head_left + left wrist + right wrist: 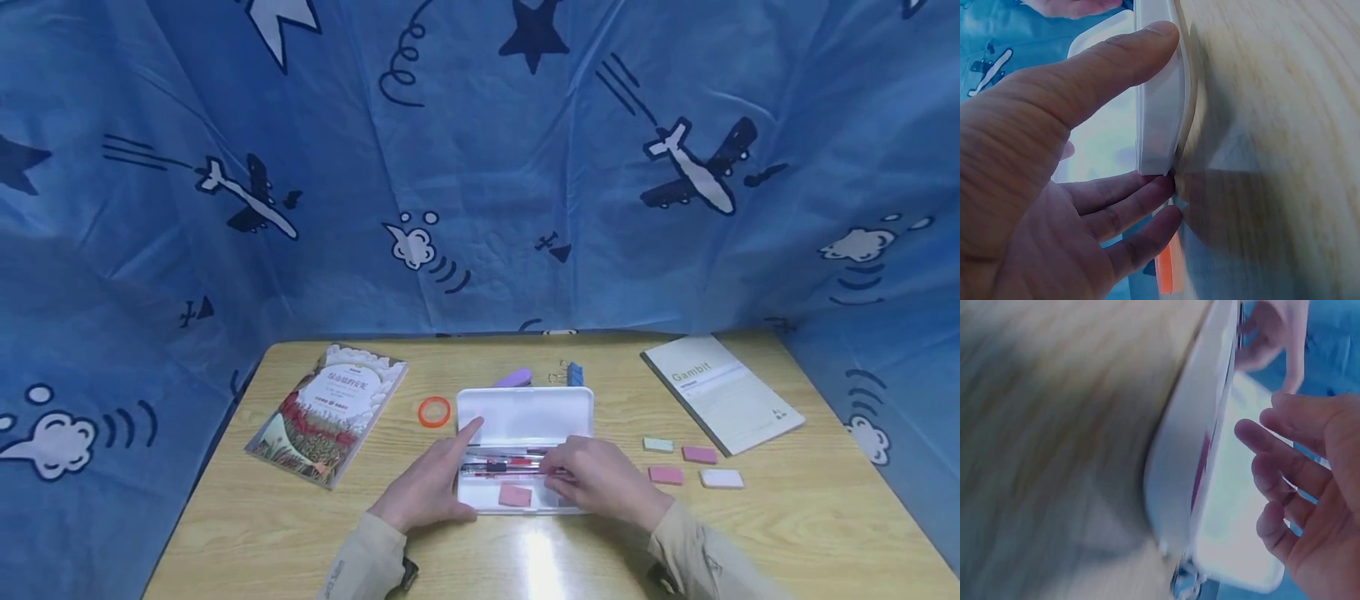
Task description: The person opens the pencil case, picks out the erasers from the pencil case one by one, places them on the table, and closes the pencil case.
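An open white pencil case (pixel 525 415) lies on the table with its lid tipped back. Several pens (pixel 495 468) lie lengthwise inside, and a pink eraser (pixel 515 496) sits near the front wall. My left hand (pixel 431 483) holds the case's left end: the thumb (pixel 1154 47) presses the front wall, while other fingers (pixel 1129 200) reach round the end. Over the right part of the case is my right hand (pixel 600 479), its fingertips close to the pens. In the right wrist view its fingers (pixel 1285 462) are loosely bent with nothing seen between them.
Right of the case lie several erasers (pixel 665 475) and a notebook (pixel 720 392). A picture-covered book (pixel 330 412) and an orange tape roll (pixel 434 412) are at left. Behind the lid are a purple object (pixel 514 378) and blue binder clips (pixel 574 374). A blue curtain (pixel 480 208) hangs behind.
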Demonstrator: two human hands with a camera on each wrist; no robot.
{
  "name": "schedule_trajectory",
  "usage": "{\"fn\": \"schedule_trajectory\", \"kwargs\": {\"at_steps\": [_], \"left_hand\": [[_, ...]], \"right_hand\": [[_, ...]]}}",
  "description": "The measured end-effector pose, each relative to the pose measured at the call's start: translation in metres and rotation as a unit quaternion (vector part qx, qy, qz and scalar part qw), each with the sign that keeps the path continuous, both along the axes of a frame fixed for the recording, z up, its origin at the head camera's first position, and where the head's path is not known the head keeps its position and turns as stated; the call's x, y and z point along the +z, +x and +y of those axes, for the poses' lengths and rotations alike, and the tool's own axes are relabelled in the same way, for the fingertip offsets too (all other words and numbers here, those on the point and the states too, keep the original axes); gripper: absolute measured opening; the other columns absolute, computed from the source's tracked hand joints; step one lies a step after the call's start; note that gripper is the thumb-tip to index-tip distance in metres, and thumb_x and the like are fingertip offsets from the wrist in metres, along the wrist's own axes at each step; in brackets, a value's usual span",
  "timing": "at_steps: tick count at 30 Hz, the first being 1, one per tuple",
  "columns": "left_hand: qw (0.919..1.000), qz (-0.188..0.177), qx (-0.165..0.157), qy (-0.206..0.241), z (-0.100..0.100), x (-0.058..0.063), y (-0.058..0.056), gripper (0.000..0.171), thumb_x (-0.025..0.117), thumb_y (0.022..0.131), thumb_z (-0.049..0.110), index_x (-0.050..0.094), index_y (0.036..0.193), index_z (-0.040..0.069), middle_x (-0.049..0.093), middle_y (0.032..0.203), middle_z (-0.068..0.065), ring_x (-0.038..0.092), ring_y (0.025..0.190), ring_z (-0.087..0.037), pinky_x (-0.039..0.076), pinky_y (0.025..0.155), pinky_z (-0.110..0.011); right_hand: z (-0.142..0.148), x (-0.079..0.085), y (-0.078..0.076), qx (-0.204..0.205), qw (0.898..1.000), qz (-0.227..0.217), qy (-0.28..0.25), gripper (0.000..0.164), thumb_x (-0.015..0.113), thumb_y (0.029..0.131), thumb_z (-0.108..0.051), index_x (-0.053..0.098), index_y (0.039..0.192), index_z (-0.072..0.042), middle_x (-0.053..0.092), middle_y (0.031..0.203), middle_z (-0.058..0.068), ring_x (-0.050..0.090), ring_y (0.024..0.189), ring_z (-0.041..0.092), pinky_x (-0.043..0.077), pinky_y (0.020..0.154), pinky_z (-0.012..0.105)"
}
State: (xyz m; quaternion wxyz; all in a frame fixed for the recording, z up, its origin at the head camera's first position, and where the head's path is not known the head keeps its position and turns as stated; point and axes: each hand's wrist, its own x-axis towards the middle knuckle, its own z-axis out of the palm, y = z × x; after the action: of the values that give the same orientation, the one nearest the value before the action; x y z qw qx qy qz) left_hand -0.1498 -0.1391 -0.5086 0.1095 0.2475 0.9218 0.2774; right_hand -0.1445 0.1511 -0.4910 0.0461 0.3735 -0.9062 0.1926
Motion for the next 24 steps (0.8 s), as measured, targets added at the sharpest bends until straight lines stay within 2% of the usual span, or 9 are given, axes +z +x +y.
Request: {"fn": "schedule_trajectory", "kwargs": {"at_steps": [4,7,11,16,24], "left_hand": [[0.9999,0.013,-0.007,0.0,0.0,-0.001,0.0,0.13,0.096,0.063,0.023,0.015,0.164,0.018,0.055,0.145,-0.017,0.054,0.131,-0.031,0.045,0.114,-0.048],[0.9999,0.014,-0.009,-0.002,0.0,-0.001,0.0,0.13,0.096,0.063,0.024,0.015,0.164,0.019,0.055,0.145,-0.018,0.054,0.131,-0.031,0.045,0.114,-0.048],[0.9999,0.009,-0.007,-0.003,0.0,-0.001,0.0,0.13,0.096,0.063,0.024,0.014,0.164,0.02,0.054,0.146,-0.018,0.054,0.132,-0.032,0.046,0.114,-0.048],[0.9999,0.01,-0.007,-0.006,0.0,0.001,0.0,0.13,0.096,0.063,0.024,0.014,0.164,0.019,0.054,0.147,-0.018,0.054,0.132,-0.032,0.045,0.114,-0.048],[0.9999,0.01,-0.005,-0.011,-0.001,0.0,0.0,0.13,0.095,0.064,0.025,0.013,0.164,0.02,0.054,0.147,-0.017,0.054,0.132,-0.031,0.046,0.114,-0.047]], "right_hand": [[-0.021,-0.004,0.004,0.014,1.0,-0.009,0.012,0.004,0.077,0.087,-0.024,0.078,0.091,-0.023,0.074,0.084,-0.013,0.063,0.074,0.003,0.053,0.065,0.023],[-0.032,-0.005,0.007,0.014,1.0,0.003,0.022,0.004,0.078,0.087,-0.027,0.078,0.089,-0.024,0.073,0.079,-0.014,0.061,0.068,0.003,0.051,0.062,0.023],[-0.045,-0.003,0.012,-0.013,0.999,0.029,0.041,0.006,0.077,0.088,-0.027,0.077,0.084,-0.023,0.07,0.069,-0.01,0.058,0.058,0.007,0.046,0.053,0.024],[-0.057,-0.003,0.017,-0.058,0.995,0.038,0.071,0.018,0.077,0.088,-0.028,0.07,0.074,-0.021,0.066,0.063,-0.005,0.055,0.053,0.012,0.04,0.045,0.025],[-0.062,-0.015,0.016,-0.044,0.995,0.059,0.073,0.013,0.08,0.085,-0.028,0.073,0.078,-0.02,0.066,0.077,-0.007,0.057,0.064,0.01,0.047,0.053,0.023]]}}
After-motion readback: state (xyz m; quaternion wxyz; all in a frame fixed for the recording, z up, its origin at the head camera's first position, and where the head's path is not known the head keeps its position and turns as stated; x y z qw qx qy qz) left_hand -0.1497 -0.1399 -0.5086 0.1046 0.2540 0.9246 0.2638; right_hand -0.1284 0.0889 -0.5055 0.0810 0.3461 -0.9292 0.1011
